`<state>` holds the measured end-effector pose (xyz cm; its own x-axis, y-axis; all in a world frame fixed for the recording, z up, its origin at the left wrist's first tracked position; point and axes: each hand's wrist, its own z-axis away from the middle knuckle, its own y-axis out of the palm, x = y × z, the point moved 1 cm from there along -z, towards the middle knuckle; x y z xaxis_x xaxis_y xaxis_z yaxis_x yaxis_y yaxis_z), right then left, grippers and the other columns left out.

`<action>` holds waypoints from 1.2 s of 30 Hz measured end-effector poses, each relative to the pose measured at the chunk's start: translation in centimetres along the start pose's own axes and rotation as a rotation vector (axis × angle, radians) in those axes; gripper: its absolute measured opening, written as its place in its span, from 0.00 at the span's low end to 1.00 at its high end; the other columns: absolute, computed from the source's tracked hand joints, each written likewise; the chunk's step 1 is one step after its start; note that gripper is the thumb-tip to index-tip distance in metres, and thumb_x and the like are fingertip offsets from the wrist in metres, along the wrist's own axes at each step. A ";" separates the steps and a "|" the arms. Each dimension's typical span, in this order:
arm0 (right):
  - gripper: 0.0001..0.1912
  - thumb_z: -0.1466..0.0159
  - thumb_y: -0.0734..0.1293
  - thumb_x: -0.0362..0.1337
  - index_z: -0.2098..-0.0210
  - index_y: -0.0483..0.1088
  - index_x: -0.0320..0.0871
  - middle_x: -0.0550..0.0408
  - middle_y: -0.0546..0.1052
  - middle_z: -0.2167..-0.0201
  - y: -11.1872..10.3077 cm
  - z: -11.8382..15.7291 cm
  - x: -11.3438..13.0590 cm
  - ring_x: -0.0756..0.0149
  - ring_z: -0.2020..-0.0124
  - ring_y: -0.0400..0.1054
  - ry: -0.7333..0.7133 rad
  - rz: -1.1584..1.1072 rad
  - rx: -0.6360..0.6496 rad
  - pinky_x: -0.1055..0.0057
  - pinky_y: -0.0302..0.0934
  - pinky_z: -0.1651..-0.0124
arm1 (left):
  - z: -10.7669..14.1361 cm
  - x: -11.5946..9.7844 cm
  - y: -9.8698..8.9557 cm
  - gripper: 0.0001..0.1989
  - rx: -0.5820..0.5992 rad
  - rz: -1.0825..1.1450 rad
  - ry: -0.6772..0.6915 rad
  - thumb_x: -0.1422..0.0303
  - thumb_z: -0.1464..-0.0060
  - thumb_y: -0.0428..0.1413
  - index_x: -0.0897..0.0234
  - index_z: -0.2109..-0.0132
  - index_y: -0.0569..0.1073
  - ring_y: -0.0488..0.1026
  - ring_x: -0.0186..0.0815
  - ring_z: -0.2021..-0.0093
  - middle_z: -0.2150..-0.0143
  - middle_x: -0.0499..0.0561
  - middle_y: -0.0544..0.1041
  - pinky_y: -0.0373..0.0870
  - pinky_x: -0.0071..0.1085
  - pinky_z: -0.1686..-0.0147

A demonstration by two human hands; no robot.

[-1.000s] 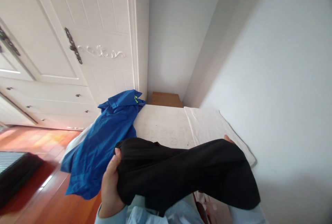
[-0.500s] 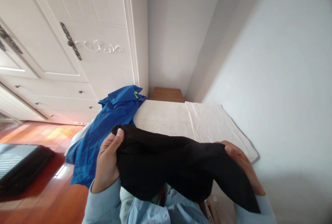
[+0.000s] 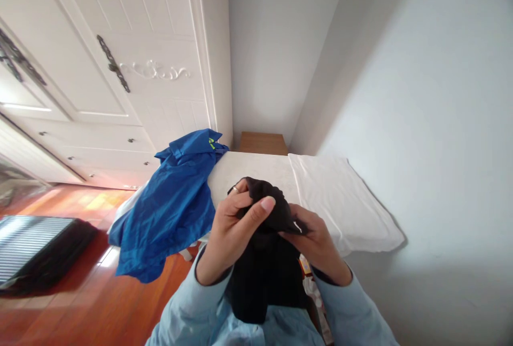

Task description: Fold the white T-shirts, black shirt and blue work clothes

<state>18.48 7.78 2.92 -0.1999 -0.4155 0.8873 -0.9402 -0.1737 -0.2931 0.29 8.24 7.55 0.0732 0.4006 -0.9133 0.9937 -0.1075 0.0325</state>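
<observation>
L hand (image 3: 232, 231) pinches bunched soft black cloth (image 3: 276, 271) btwn thumb & fingers; R hand (image 3: 318, 239) grips its edge. Cloth hangs in front of light-blue buttoned shirt (image 3: 288, 330), nr flat white tabletop (image 3: 236, 170) w/ crumpled bright-blue garment (image 3: 172, 207) draped at L.

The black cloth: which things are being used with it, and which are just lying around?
In use: black cloth; left hand and right hand, both holding it.

Seemingly just lying about: blue garment; white cloth.
</observation>
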 end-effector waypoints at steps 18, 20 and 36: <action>0.14 0.45 0.78 0.43 0.67 0.71 0.46 0.59 0.76 0.65 -3.1 -4.1 2.6 0.70 0.68 0.70 -0.088 -0.396 -0.470 0.76 0.66 0.66 | 6.2 13.5 -3.6 0.13 0.085 -0.292 -0.240 0.75 0.48 0.52 0.57 0.65 0.80 0.78 0.41 0.66 0.69 0.45 0.82 0.74 0.33 0.66; 0.12 0.45 0.78 0.39 0.70 0.72 0.44 0.56 0.75 0.57 -5.2 -3.6 3.0 0.66 0.60 0.71 -0.159 -0.265 -0.486 0.73 0.68 0.60 | 6.1 12.1 -5.7 0.13 -0.169 -0.393 -0.115 0.75 0.48 0.53 0.60 0.60 0.81 0.79 0.39 0.64 0.65 0.47 0.83 0.75 0.32 0.64; 0.21 0.40 0.72 0.50 0.52 0.77 0.45 0.53 0.78 0.72 -12.4 1.3 4.2 0.62 0.70 0.74 0.263 0.340 0.358 0.68 0.69 0.62 | 0.8 2.5 -9.4 0.36 -0.336 -0.961 0.646 0.84 0.43 0.48 0.47 0.34 0.67 0.64 0.49 0.33 0.29 0.52 0.62 0.67 0.51 0.39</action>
<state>29.62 7.05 9.85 -0.5808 -0.2719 0.7673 -0.6677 -0.3800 -0.6401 -8.98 9.48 4.65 -0.7749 0.5788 -0.2541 0.6313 0.6882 -0.3576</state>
